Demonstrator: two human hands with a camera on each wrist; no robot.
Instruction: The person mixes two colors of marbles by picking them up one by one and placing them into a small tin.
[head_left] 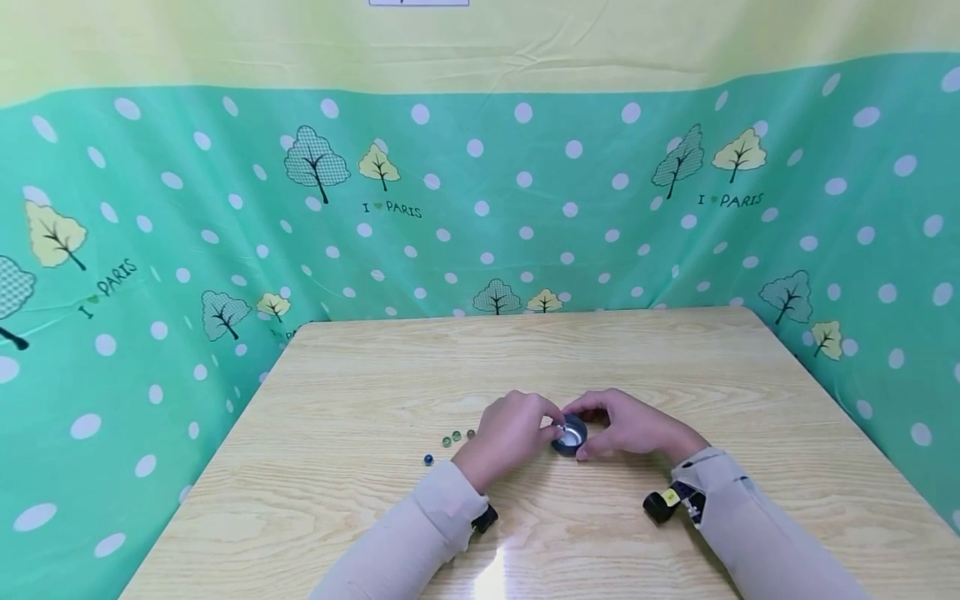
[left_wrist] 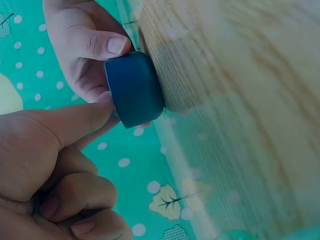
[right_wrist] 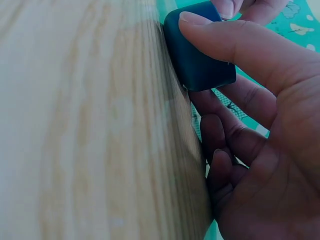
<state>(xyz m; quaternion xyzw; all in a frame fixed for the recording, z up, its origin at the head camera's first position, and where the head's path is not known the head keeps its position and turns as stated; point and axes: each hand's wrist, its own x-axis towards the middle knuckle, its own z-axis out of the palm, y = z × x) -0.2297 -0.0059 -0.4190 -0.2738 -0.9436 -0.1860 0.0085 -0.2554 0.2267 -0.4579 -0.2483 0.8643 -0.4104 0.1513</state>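
A small dark cup [head_left: 570, 435] with a silvery inside stands upright on the wooden table. My right hand [head_left: 626, 425] grips it from the right, thumb on the near side and fingers round the far side; the right wrist view shows the thumb flat on the cup's wall [right_wrist: 200, 55]. At the left of the rim, my left hand [head_left: 513, 429] pinches thumb and index finger together on a small clear glint, apparently a marble, mostly hidden by the fingertips. Its other fingers are curled in the left wrist view, beside the cup [left_wrist: 134, 90].
Left of my left hand lie several glass marbles: a blue marble [head_left: 428, 459], a green marble [head_left: 446, 442], another green marble [head_left: 457, 435] and a brownish marble [head_left: 471, 433]. A green dotted curtain [head_left: 480, 208] hangs behind and beside the table [head_left: 300, 517].
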